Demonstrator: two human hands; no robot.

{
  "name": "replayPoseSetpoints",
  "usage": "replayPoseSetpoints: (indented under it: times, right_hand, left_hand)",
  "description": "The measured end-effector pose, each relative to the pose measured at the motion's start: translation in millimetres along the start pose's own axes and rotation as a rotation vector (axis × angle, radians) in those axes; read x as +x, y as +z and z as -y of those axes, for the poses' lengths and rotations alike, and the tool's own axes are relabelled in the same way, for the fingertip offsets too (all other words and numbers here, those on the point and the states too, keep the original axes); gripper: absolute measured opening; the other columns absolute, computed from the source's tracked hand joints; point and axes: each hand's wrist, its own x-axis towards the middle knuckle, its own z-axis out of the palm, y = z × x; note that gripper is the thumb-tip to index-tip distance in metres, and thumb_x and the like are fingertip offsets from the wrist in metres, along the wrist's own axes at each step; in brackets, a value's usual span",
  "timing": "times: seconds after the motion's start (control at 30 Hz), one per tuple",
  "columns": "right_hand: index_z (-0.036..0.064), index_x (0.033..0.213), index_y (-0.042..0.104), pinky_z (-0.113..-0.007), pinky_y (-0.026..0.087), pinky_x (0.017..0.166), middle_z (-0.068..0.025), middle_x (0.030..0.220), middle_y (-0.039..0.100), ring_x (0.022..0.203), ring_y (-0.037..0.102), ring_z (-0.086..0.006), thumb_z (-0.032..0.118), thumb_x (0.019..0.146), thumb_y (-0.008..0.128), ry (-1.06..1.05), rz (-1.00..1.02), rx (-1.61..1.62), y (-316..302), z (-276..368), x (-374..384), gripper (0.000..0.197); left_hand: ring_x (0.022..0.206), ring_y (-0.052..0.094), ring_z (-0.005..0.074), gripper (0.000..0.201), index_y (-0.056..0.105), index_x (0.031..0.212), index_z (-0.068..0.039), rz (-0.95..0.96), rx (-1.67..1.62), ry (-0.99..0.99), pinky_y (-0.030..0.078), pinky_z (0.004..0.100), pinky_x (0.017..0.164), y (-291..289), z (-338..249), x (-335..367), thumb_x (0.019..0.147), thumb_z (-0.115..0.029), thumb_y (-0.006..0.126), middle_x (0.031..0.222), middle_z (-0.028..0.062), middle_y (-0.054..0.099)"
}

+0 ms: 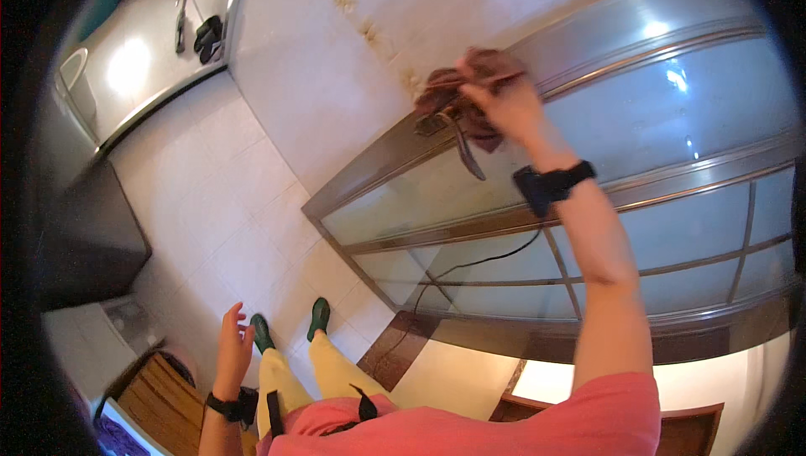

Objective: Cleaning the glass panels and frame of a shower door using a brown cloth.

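Observation:
My right hand [514,112] is raised, its fingers closed around a bunched brown cloth [495,63]. The cloth is pressed to the metal frame of a glass-panelled door [646,95], over the handle area. Below the cloth a dark door handle [468,154] pokes out; the rest of it is covered. Low on the left, my left hand [236,340] hangs beside my body with nothing in it, its fingers loosely curled and apart. Each wrist wears a black band, and a dark cable runs down from the right one.
A pale tiled wall [311,70] with a flower border adjoins the door. At the upper left, a counter [159,65] carries a knife [180,32] and small black items. A dark cabinet [88,238] stands left, with a wooden slatted piece [155,401] below it. Light tiles [227,204] cover the floor.

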Motion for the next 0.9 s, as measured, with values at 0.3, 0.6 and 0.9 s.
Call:
replayPoseSetpoints:
  times: [0.3,0.6,0.9]
  right_hand:
    - [0.014,0.126,0.043,-0.043,0.033,0.092,-0.008,0.134,0.036,0.105,0.045,-0.0344,0.015,0.08,0.047,0.049,0.493,-0.717,23.6,20.7,-102.3,0.045]
    - [0.0059,0.12,0.047,-0.037,0.038,0.089,-0.0157,0.12,0.045,0.107,0.044,-0.0314,0.017,0.085,0.046,0.253,0.186,0.145,96.7,73.2,-100.5,0.036]
    - [0.0096,0.132,0.033,-0.036,0.038,0.087,-0.0112,0.13,0.038,0.103,0.047,-0.0284,0.011,0.084,0.048,0.094,0.128,-0.264,203.8,85.9,-78.0,0.051]
  left_hand:
    - [0.074,0.051,0.0188,0.047,0.04,0.12,-0.002,-0.033,-0.004,0.043,0.045,0.0284,0.066,3.0,44.6,-10.3,0.075,0.007,0.053,0.096,0.0123,0.049]
    - [0.076,0.051,0.0237,0.044,0.042,0.117,-0.002,0.065,0.072,-0.102,0.044,0.0319,0.068,-6.6,37.6,-40.2,0.075,0.003,0.055,0.091,0.0136,0.049]
    - [0.083,0.055,0.0287,0.039,0.045,0.111,-0.006,0.251,0.221,-0.141,0.045,0.0363,0.069,14.7,61.3,-22.4,0.075,0.0,0.057,0.093,0.0137,0.051]
